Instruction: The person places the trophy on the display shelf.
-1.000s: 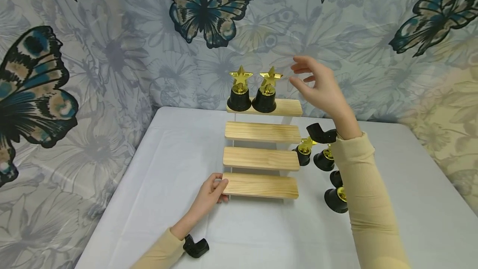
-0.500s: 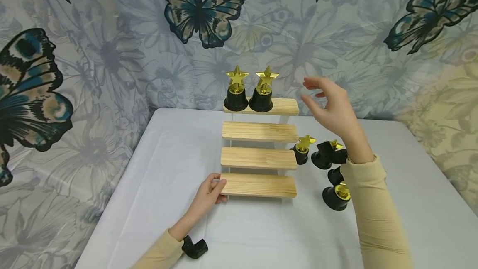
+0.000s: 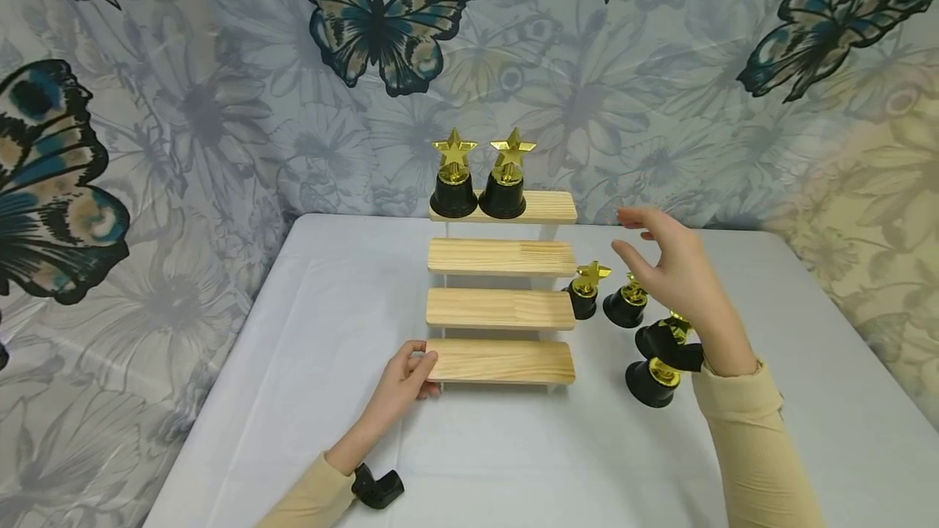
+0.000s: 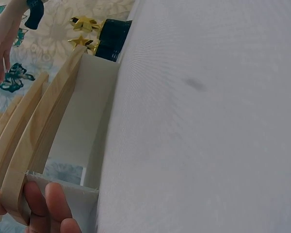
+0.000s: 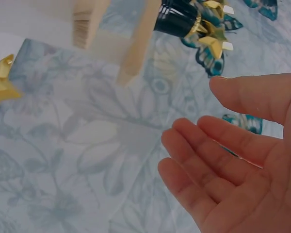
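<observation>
A stepped display stand with several pale wooden shelves (image 3: 502,309) stands on the white table. My left hand (image 3: 403,379) pinches the left end of its lowest shelf (image 3: 506,362); the left wrist view shows curled fingers (image 4: 58,201) under the board. Two gold star trophies (image 3: 454,178) (image 3: 503,179) with black bases stand side by side on the top shelf (image 3: 550,207). My right hand (image 3: 678,267) hangs in the air right of the stand, fingers loosely bent and holding nothing. Below it, several more star trophies (image 3: 624,305) stand on the table, some partly hidden by the wrist.
The white tabletop (image 3: 308,332) runs up to a butterfly-patterned backdrop (image 3: 601,104) behind the stand. Close to the stand's right side is one trophy (image 3: 584,292). Each wrist wears a black camera mount (image 3: 378,487).
My right hand has moved down and slightly right, away from the top shelf towards the trophies on the table. My left hand keeps its grip on the lowest shelf. The head view has shifted slightly.
</observation>
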`<state>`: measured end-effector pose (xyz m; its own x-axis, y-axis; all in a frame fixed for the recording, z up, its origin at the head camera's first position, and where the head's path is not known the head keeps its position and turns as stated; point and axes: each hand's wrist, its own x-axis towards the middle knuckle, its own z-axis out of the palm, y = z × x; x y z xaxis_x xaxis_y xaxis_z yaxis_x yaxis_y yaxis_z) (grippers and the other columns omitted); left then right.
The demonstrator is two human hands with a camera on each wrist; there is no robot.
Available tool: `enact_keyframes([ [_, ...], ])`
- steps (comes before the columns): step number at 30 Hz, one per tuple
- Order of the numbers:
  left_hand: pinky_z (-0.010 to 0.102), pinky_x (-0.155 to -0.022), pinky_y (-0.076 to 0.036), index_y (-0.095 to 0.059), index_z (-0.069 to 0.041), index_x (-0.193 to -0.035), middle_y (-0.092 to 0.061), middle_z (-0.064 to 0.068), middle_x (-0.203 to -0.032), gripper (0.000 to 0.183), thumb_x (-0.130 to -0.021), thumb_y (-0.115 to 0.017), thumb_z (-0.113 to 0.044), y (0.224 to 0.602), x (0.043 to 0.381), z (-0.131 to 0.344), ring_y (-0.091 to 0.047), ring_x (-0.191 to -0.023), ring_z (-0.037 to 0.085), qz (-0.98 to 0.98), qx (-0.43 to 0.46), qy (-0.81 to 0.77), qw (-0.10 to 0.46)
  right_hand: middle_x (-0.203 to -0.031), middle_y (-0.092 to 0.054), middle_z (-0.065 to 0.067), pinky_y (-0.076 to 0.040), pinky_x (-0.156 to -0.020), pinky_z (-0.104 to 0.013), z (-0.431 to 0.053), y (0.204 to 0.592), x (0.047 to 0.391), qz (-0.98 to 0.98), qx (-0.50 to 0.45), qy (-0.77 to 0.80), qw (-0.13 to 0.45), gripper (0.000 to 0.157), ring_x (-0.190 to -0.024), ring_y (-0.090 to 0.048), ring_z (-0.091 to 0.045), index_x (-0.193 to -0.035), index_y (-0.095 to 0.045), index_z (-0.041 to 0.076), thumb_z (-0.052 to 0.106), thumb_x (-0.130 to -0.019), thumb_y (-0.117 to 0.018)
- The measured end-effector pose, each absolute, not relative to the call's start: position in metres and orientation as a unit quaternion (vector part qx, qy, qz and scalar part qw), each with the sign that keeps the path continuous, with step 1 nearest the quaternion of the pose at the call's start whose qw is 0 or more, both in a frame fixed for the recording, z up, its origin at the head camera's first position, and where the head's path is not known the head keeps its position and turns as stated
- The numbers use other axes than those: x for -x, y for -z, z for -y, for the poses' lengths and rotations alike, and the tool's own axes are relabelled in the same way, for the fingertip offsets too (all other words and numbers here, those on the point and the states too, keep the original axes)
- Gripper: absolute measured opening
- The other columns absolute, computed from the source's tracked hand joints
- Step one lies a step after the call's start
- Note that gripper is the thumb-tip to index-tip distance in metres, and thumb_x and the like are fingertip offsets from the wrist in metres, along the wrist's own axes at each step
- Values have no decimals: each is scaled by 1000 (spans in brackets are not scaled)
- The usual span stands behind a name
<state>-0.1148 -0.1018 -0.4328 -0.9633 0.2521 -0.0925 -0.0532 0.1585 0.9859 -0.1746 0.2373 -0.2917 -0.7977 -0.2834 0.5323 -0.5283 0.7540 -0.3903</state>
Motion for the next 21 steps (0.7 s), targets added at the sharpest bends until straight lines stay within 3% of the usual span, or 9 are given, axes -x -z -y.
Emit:
enact_keyframes([
  [10,33,-58,-48,-45,8,-118,-64,20,-79,29,-99,-46,-15,434,116,100,-61,-65,31,-749,-60,-648,121,-110,-60,-21,-41,-80,-46,-261,312,141,919,-193,-268,215,38,-99,-55,-36,-119,-55,-6,-3,-82,-66],
  [21,31,-57,-48,-45,8,-118,-63,23,-80,29,-99,-46,-14,434,115,100,-60,-66,33,-748,-58,-650,120,-108,-62,-20,-43,-75,-41,-284,334,110,940,-154,-242,186,36,-95,-57,-34,-116,-57,-5,2,-83,-68],
])
